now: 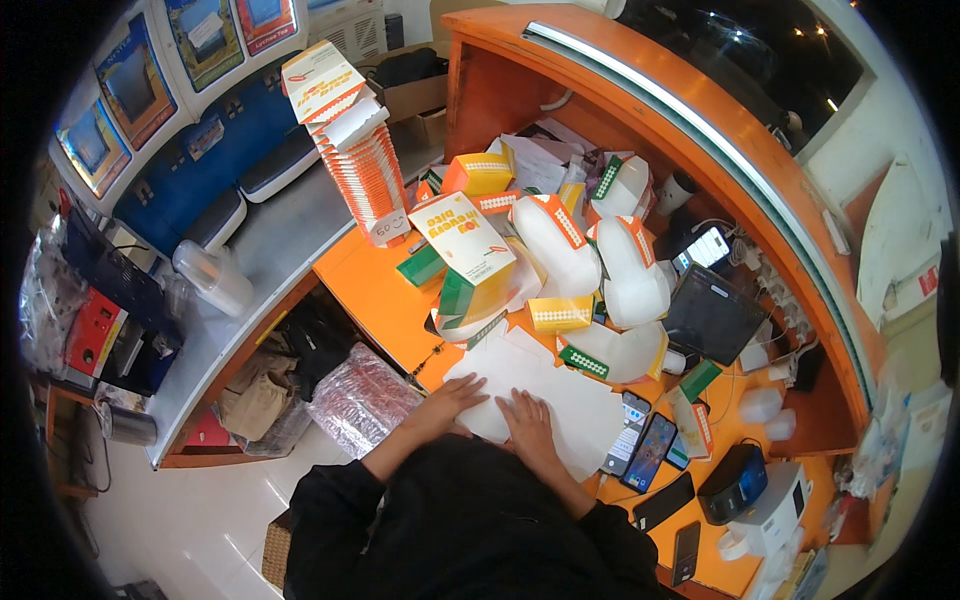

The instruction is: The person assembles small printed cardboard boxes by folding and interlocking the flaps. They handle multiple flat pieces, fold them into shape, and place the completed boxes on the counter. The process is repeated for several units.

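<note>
A flat white cardboard food-box blank [580,425] lies at the front of the orange counter, its plain side up. My left hand [447,402] rests on its left edge, fingers stretched out. Close beside it, my right hand [527,422] presses flat on the middle of the blank with its fingers apart. Just beyond are several part-folded boxes, among them a white, orange and green box [465,235] and a curved white one [557,248]. Whether more blanks lie under the top one I cannot tell.
A tall stack of nested boxes [360,170] stands at the back left. Phones [650,452] lie right of the blank, near a black tablet [715,315] and a card terminal [733,483]. Plastic cups [213,278] sit on the grey counter, below drink dispensers [135,65].
</note>
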A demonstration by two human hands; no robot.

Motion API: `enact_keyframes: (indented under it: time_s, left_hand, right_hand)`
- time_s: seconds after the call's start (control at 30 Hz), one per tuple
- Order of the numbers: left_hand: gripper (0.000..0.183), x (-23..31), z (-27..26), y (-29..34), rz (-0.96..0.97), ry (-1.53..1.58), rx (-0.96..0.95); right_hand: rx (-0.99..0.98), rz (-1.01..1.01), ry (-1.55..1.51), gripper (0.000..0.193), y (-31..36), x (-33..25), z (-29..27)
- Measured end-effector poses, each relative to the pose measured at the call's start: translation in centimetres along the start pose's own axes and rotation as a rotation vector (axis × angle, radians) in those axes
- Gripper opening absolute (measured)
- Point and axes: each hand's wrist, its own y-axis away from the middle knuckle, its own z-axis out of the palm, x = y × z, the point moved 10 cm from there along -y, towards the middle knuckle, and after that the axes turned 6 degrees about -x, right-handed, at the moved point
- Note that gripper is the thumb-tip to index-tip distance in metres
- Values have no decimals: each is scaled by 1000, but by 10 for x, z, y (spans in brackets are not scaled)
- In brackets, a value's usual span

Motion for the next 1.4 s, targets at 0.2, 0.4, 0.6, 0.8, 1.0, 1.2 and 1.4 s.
enact_keyframes:
  time_s: [0.2, 0.4, 0.6, 0.8, 1.0, 1.2, 1.4]
  left_hand:
    - [30, 30, -25, -9, -99, 47, 47]
    - [22, 78, -134, -17, 85, 454, 742]
    - [20, 106, -148, -57, 93, 762, 817]
    - [21, 162, -144, -69, 285, 705, 829]
    - [12, 147, -145, -78, 181, 1014, 741]
    - [12, 163, -159, -80, 181, 793, 568]
    - [7, 185, -163, -74, 255, 595, 508]
  right_hand:
    - [145, -84, -235, 25, 14, 2, -52]
    - [470, 35, -468, 9, 46, 18, -187]
    - [646, -1, -288, 19, 75, -2, -266]
    - [989, 77, -162, 18, 107, 0, -279]
    - [1045, -187, 53, 17, 107, -29, -275]
    - [950, -286, 158, 23, 101, -43, -269]
    - [931, -179, 16, 24, 104, -28, -264]
